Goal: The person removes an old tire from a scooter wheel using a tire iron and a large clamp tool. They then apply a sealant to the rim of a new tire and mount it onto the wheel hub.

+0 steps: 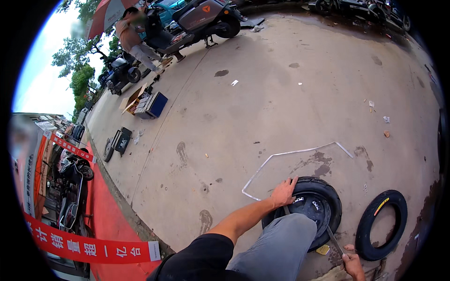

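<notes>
A wheel with a black tire (328, 201) lies on the pavement below me, my grey-trousered knee over its hub. My left hand (283, 192) grips the upper left of the tire; a metal bar (286, 210) extends from beneath it toward the rim. My right hand (350, 264) is closed on a long metal tire lever (336, 241), whose far end is at the rim's lower right. A loose black tire (363, 232) with a yellow label lies to the right. A small yellow object (322, 250) is beside the wheel.
A pale bent strip (288, 152) lies beyond the wheel. Boxes (151, 105) and a small wheel (109, 149) sit at left. A person (131, 37) stands by a raised scooter (197, 33). A red banner (91, 248) and parked scooters (70, 192) line the left side.
</notes>
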`<state>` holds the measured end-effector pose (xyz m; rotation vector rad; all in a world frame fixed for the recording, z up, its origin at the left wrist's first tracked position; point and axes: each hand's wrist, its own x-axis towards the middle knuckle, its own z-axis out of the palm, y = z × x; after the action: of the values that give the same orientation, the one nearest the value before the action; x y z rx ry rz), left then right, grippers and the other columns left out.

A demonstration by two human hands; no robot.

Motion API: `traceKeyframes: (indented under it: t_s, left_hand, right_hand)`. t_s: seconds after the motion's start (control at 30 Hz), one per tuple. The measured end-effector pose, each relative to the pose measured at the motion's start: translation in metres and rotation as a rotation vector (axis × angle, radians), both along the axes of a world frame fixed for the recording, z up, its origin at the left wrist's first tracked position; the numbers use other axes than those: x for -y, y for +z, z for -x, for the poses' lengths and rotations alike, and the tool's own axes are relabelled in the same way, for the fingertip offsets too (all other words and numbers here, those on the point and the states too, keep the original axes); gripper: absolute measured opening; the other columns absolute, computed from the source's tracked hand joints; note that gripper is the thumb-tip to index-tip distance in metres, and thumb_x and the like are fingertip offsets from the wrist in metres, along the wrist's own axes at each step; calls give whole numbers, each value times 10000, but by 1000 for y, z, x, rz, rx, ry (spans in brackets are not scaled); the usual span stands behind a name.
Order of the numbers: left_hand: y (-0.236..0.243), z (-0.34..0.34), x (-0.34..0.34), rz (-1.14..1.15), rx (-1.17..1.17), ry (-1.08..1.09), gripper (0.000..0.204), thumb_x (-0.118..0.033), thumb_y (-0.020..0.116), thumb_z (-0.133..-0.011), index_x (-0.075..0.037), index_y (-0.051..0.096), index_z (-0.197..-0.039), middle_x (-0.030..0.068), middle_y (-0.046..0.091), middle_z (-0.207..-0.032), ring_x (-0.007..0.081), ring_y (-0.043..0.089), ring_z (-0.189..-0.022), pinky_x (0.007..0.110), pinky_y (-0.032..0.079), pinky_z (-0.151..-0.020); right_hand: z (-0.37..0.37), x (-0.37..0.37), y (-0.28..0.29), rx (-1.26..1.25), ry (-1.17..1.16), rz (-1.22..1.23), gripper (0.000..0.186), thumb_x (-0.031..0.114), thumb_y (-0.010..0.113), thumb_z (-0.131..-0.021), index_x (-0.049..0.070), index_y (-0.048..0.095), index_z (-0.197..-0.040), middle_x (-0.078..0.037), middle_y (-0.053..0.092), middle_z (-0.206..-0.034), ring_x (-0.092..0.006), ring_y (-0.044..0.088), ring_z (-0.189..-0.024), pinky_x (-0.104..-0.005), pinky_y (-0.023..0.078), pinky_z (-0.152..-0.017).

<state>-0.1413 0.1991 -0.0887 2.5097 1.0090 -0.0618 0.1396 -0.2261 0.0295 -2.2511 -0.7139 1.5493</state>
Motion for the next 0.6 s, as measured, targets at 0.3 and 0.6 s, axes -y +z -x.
traceKeyframes:
  t_s: [0.3, 0.6]
  left_hand:
    - [-35, -1, 8, -43, 30, 54, 983, -248, 850, -769, -93, 369, -1612, 226, 598, -1337, 445, 640, -1166, 533, 567, -962]
    - [-31, -17, 7, -47, -9, -7, 919, -285, 828, -837, -97, 378, -1615, 260, 615, -1343, 449, 651, -1194, 514, 558, -983]
  right_hand:
    - [-27, -31, -9, -80, -3, 150, 455, 353, 559, -1110, -39, 774, -1023, -58, 568, -578, -150, 541, -556, -369, 447, -594]
    - [-31, -26, -29, 118, 111, -190, 415, 272, 570, -1091, -79, 728, -935, -232, 694, -1013, -361, 671, -782, -450, 516, -874]
